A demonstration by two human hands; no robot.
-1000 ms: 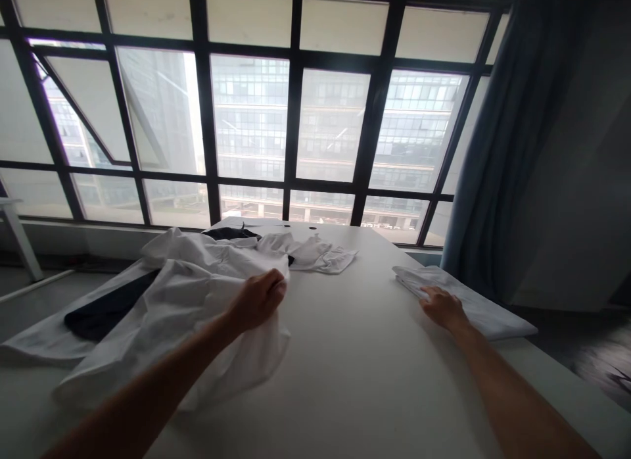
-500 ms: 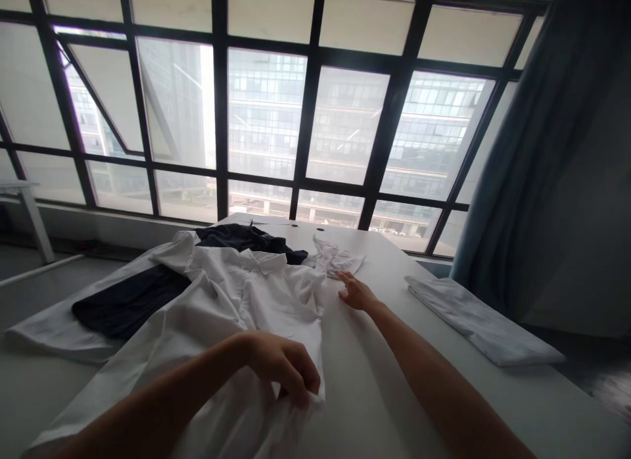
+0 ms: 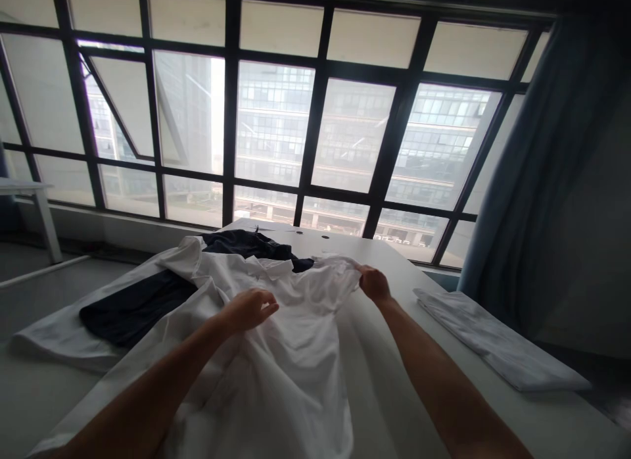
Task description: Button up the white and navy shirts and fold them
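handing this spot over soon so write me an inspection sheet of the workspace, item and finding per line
Surface: white table, partly covered by garments.
Job's things: white shirt, spread out and rumpled.
Clutter: dark garment beyond the shirt, dark cloth at left, folded white cloth at right.
Hands: left hand over the shirt, contact unclear; right hand grips its far right part.
Cables: nothing seen.
Surroundings: window behind, one pane tilted open; blue curtain at right.
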